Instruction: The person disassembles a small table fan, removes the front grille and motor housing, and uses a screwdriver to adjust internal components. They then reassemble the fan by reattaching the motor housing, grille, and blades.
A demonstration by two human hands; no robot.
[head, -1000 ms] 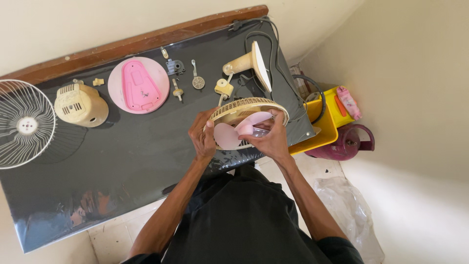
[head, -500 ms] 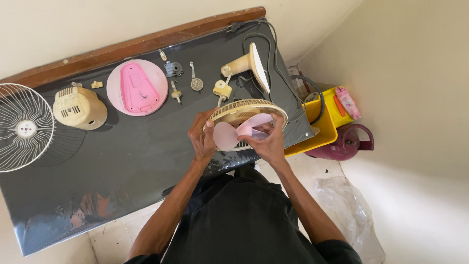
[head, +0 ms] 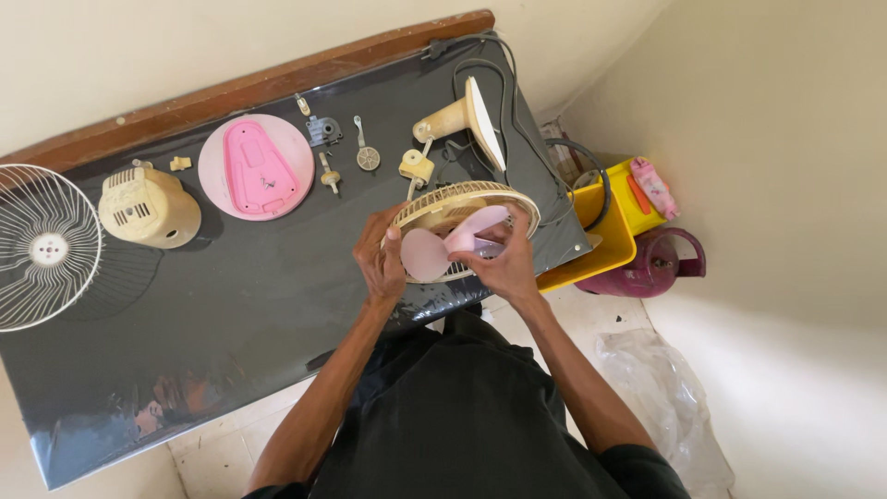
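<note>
A cream round fan guard (head: 459, 197) with a pink fan blade (head: 434, 249) inside it is held above the front edge of a dark table (head: 231, 296). My left hand (head: 379, 263) grips the guard's left rim, thumb on the pink blade. My right hand (head: 502, 263) holds the blade's hub and lower right part of the guard.
On the table lie a white wire grille (head: 42, 245), a cream motor housing (head: 148, 205), a pink round cover (head: 256, 166), small parts (head: 365, 157) and a cream fan base with a black cord (head: 471, 115). A yellow tray (head: 614, 222) and maroon jug (head: 656, 268) sit to the right.
The hands and fan guard stay nearly in place; my right hand's fingers shift slightly on the pink blade's hub.
</note>
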